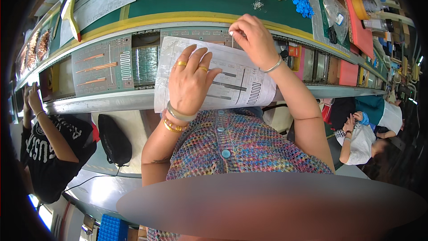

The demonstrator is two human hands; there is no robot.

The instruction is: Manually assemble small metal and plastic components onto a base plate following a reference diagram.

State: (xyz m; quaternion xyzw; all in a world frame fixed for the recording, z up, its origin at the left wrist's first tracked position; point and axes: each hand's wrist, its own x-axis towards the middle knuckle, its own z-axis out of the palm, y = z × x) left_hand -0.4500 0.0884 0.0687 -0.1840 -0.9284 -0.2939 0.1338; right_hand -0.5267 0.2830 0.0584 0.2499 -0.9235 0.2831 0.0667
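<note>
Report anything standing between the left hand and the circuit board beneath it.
The printed paper sheet does: it lies over the circuit board, under the left hand, leaving only a far strip showing.

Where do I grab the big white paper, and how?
I'd pinch the paper at its near right corner, thumb against fingers, coming from the near side. It's a thin, broad sheet, so an edge should pinch more easily than the middle. That corner is uncovered, while the left hand spreads over the left part.
</note>
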